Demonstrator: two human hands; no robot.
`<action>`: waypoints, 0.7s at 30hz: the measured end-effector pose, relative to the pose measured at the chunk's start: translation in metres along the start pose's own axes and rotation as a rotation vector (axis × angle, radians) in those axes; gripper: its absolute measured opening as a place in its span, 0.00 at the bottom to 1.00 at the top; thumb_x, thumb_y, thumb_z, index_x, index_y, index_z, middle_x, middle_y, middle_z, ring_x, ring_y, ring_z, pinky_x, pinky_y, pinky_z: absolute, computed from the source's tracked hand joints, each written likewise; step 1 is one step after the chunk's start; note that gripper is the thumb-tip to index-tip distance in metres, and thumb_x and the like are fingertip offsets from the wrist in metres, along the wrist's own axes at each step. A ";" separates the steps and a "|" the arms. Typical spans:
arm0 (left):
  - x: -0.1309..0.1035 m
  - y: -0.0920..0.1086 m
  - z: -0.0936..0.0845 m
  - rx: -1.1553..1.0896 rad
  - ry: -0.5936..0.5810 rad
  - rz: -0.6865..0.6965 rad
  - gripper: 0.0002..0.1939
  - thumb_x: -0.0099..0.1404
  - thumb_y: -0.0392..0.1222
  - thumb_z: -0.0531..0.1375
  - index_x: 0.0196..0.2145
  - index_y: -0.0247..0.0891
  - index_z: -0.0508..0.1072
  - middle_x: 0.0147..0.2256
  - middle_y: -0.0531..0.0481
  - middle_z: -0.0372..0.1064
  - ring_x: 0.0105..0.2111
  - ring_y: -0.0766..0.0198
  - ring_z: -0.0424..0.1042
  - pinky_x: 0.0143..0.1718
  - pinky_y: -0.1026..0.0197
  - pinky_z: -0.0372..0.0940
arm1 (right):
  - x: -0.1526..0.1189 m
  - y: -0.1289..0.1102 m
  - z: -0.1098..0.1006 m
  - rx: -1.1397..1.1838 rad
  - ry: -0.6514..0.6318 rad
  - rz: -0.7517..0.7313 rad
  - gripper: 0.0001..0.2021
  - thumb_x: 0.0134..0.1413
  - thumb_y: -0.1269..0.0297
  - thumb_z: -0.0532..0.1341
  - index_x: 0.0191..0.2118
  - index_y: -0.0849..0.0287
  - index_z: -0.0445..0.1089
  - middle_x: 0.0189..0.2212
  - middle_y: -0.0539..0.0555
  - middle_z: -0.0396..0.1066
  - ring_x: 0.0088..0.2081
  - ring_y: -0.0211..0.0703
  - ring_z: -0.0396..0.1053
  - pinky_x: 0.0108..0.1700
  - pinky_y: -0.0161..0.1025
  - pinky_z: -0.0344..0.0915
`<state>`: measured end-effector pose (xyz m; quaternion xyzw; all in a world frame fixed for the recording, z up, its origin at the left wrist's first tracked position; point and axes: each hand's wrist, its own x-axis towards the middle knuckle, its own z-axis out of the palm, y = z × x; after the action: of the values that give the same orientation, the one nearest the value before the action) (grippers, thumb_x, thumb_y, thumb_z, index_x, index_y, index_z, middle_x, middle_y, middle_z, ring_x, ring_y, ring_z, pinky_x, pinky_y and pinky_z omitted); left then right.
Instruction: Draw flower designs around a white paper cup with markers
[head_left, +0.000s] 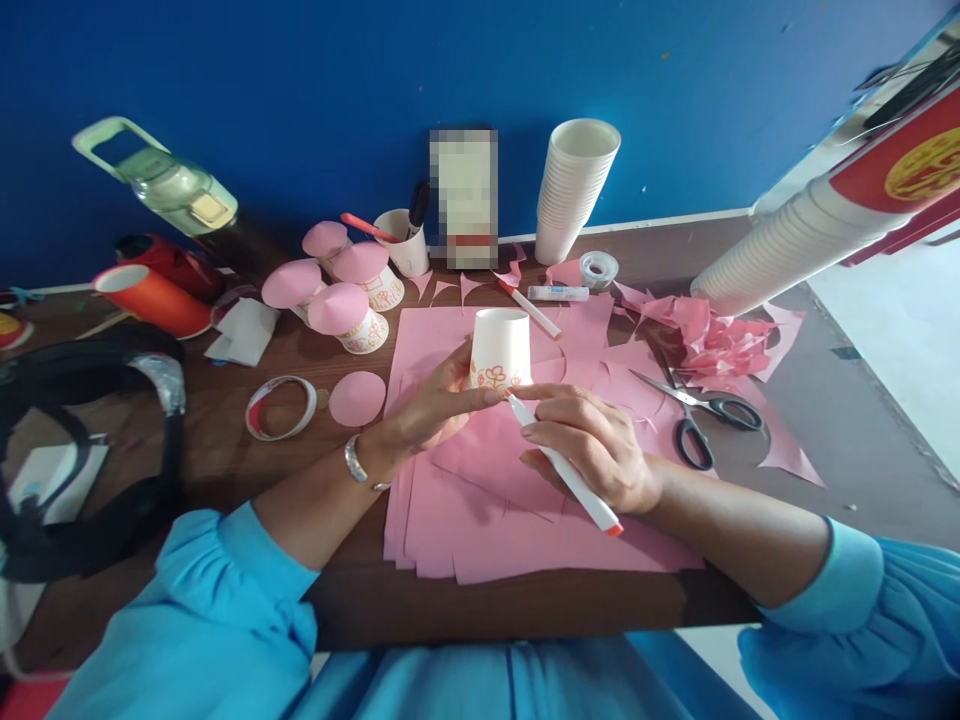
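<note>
My left hand (442, 400) is closed around a white paper cup (501, 345), thumb across its lower part. Orange-red flower drawings run along the cup's lower side. In my right hand (592, 450) is a white marker (574, 480) with an orange end; its tip meets the cup near my left thumb. Beneath both hands lies a stack of pink paper (480, 540). Several small decorated cups topped with pink paper cones (339, 308) stand to the left. Beside them is a pink paper circle (358, 399).
Black-handled scissors (697, 405) and crumpled pink scraps (724, 340) lie on the right. Stacked white cups (574, 190) stand at the back, near a tape roll (598, 268), a glue stick (558, 293) and a phone (463, 200). A larger tape ring (280, 408) and a bottle (187, 200) are leftward.
</note>
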<state>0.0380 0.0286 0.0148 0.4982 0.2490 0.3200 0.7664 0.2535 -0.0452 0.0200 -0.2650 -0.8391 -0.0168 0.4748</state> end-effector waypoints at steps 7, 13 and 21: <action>0.001 -0.002 -0.003 0.011 -0.030 -0.018 0.23 0.61 0.45 0.77 0.50 0.41 0.77 0.47 0.47 0.76 0.48 0.54 0.76 0.47 0.54 0.69 | 0.002 0.000 0.001 -0.020 -0.019 -0.028 0.04 0.75 0.67 0.62 0.50 0.62 0.71 0.37 0.56 0.76 0.51 0.55 0.84 0.44 0.46 0.85; -0.001 -0.001 -0.004 -0.033 -0.039 -0.034 0.21 0.64 0.41 0.75 0.52 0.41 0.76 0.46 0.47 0.78 0.47 0.56 0.77 0.50 0.53 0.70 | 0.003 0.000 -0.002 -0.079 0.006 -0.014 0.04 0.72 0.70 0.64 0.49 0.61 0.71 0.36 0.56 0.75 0.37 0.46 0.78 0.37 0.42 0.80; -0.003 -0.004 -0.005 -0.049 -0.022 -0.044 0.23 0.64 0.39 0.75 0.54 0.43 0.76 0.46 0.47 0.78 0.48 0.55 0.78 0.53 0.50 0.72 | 0.002 0.002 -0.001 -0.087 0.012 -0.004 0.08 0.68 0.73 0.64 0.50 0.60 0.72 0.34 0.54 0.75 0.35 0.46 0.76 0.34 0.41 0.78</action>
<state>0.0334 0.0282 0.0092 0.4772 0.2433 0.3037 0.7879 0.2538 -0.0431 0.0218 -0.2838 -0.8352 -0.0558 0.4678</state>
